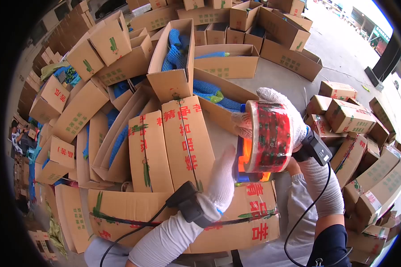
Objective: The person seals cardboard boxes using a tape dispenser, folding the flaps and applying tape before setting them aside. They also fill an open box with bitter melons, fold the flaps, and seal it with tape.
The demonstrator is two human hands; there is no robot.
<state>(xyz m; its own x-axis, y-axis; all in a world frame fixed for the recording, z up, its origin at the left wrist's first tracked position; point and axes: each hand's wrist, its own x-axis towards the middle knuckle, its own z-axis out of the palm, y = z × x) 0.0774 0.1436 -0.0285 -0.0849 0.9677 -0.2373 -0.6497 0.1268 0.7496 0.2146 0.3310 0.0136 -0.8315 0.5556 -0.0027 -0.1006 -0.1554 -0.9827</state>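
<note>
My right hand (296, 119), in a white knit glove, is closed around a tape dispenser (243, 155) with blue and orange parts. It carries a wide roll of clear tape with red print (272, 138). My left hand (219, 184), also gloved, is just left of the dispenser with its fingers stretched out and nothing visible in them. Below both hands a long cardboard carton (142, 202) with red lettering lies crosswise in front of me. Two closed cartons, one on the left (149, 155) and one on the right (189, 138), lie lengthwise beyond it.
An open carton (171, 80) with blue net-wrapped produce (176, 53) stands at the far end. More open cartons (80, 115) crowd the left and back. Closed cartons (349, 115) are piled on the right, near a dark post (387, 58). Cables run from both wrist devices.
</note>
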